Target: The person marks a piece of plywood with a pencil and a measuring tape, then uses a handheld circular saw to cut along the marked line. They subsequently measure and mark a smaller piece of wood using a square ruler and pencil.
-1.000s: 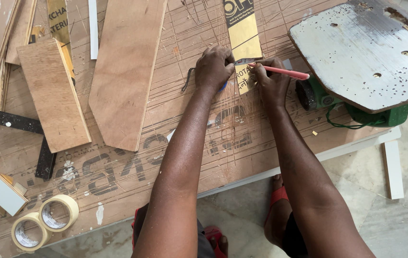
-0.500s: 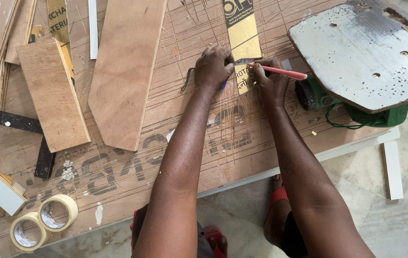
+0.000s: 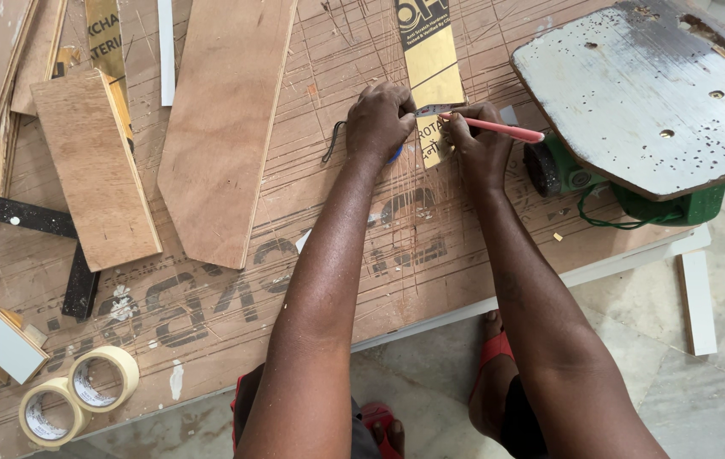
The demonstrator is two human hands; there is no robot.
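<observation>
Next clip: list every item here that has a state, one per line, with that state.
Left hand: closed, pressing something blue down on the yellow strip.
Right hand: gripping the red pencil.
Red pencil: held nearly flat, tip on the yellow strip.
Yellow strip: flat on the plywood sheet.
Pointed plywood piece: lying flat, untouched.
Tape rolls: two, flat, side by side.
Green power tool: resting under a metal plate.

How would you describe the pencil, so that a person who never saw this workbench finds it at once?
Start at the big grey metal plate on the right of the wooden bench. Just left of it, the right hand holds a thin pencil over a yellow strip. It is the only red, stick-like thing there.
</observation>
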